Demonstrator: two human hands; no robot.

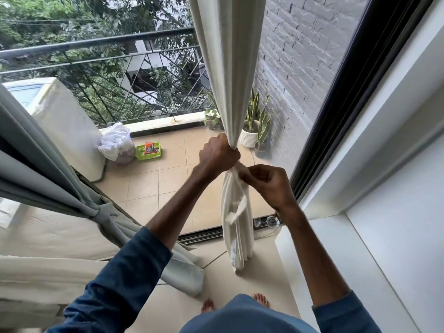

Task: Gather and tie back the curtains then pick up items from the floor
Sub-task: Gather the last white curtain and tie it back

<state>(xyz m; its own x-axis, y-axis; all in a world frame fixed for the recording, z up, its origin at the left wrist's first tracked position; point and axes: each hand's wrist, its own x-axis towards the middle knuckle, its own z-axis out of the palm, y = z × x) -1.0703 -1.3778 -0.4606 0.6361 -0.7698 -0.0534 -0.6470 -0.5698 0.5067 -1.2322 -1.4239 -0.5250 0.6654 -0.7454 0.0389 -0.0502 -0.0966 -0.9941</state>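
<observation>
A cream curtain (228, 68) hangs in the middle of the glass door, gathered into a narrow bundle. My left hand (218, 155) grips the bundle tightly at its narrowest point. Just below and to the right, my right hand (269, 183) pinches a cream tie-back strip (236, 210) that wraps the bundle, its loose end dangling down. On the left, a grey curtain (48, 164) is bound at its waist with a grey tie (105, 212). The cream curtain's lower part reaches the floor near my bare feet.
A black door frame (336, 104) and white wall run down the right. Beyond the glass lie a balcony railing (96, 46), a white appliance (60, 121), a white bag (117, 143), a green basket (148, 151) and potted plants (254, 126). A cable (213, 259) crosses the floor.
</observation>
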